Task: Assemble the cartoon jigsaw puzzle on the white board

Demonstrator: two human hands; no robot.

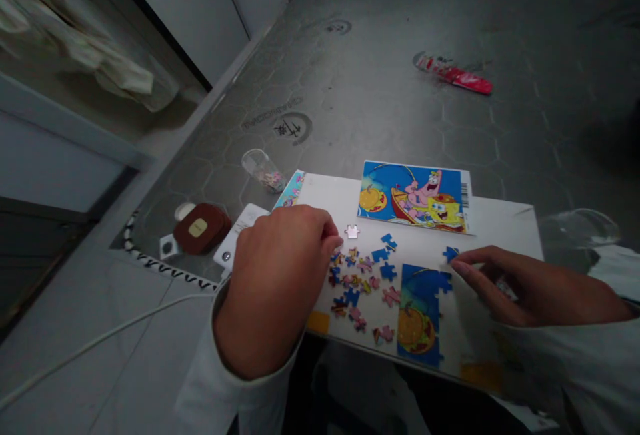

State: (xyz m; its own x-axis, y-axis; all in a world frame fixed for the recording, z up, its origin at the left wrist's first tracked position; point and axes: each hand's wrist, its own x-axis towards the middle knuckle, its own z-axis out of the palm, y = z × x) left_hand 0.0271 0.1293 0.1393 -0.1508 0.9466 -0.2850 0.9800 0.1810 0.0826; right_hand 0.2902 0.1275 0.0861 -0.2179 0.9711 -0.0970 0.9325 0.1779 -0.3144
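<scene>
The joined puzzle section point(419, 318) lies on the white board point(505, 221), long axis running away from the body. Right hand point(530, 288): fingers clamped on a blue piece point(451, 253); left hand point(283, 275), grip unclear, partly blocks loose pieces point(355, 281).

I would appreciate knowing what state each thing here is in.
Jigsaw: partly assembled
Loose pieces: scattered
Pale piece: plain side up
Printed card: picture side up
Left clear cup: partly filled
Right clear cup: contents unclear
Brown case: looks closed
Left hand: fingers curled, grip unclear
Right hand: fingers touching blue piece
</scene>
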